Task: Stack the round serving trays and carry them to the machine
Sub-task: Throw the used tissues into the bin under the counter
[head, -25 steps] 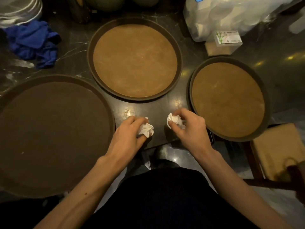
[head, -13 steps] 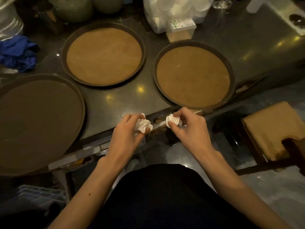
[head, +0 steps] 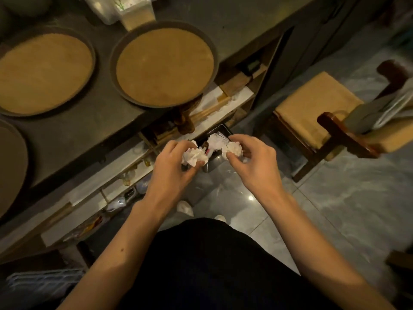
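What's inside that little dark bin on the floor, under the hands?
The bin holds at least one crumpled white paper near its rim. Both hands, each clutching a wad of tissue, cover most of the opening, so anything deeper stays hidden.

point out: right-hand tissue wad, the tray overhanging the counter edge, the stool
Right-hand tissue wad [head: 232, 149], head view: middle of the wad.
Overhanging tray [head: 165, 66], head view: centre of its tan liner.
Stool [head: 312, 106], head view: middle of the tan seat cushion.
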A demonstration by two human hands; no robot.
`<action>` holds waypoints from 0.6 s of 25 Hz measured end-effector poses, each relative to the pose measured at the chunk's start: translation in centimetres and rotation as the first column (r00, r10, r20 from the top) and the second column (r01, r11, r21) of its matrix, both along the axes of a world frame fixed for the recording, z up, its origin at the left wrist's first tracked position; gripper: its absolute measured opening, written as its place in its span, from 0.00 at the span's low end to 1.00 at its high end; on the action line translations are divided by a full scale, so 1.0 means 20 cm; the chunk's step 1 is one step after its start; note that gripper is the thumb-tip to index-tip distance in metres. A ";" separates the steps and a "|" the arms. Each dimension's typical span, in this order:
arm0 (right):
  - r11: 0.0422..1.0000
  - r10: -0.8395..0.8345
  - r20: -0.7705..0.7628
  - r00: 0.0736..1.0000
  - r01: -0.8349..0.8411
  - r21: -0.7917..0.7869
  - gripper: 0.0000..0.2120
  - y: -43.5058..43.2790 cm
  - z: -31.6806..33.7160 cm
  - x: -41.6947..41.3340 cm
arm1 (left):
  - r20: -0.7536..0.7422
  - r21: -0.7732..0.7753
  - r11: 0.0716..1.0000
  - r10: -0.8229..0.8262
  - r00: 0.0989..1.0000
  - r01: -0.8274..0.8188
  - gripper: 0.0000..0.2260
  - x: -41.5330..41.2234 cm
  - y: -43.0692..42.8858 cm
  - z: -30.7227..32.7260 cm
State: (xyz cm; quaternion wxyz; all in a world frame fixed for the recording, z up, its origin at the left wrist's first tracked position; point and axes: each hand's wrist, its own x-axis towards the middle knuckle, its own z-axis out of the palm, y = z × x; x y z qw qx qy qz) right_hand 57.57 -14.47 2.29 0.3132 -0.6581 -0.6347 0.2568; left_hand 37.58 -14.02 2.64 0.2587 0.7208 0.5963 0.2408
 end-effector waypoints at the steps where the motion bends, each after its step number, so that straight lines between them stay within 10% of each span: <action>1: 1.000 -0.014 0.002 1.000 0.014 0.004 0.16 0.00 -0.01 0.01 | 0.008 -0.001 1.000 -0.006 1.000 0.006 0.14 0.01 0.01 0.00; 15: 0.985 -0.170 0.014 0.985 0.170 -0.030 0.10 0.02 -0.11 -0.08 | 0.151 -0.144 0.982 -0.103 0.983 0.125 0.16 -0.06 0.20 -0.20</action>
